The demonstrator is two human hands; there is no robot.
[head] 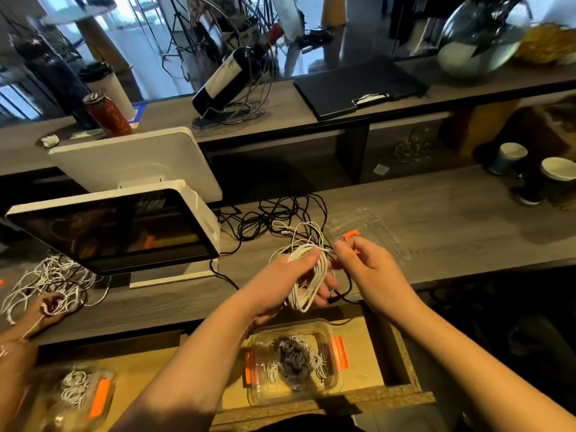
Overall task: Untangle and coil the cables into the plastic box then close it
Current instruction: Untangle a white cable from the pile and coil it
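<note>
My left hand grips a coil of white cable above the counter's front edge. Right beside it, my right hand pinches the cable's loose end near the top of the coil. Behind the hands a tangle of black cable and loose white strands lies on the counter. A clear plastic box with orange clips stands on the lower shelf below my hands, with coiled grey and white cables inside. Its clear lid with an orange clip lies on the counter behind my right hand.
A white point-of-sale screen stands at the left. Another person's hand holds a white cable tangle at the far left, above a second clear box. Two paper cups stand at the right; a bottle and a black folder sit on the upper ledge.
</note>
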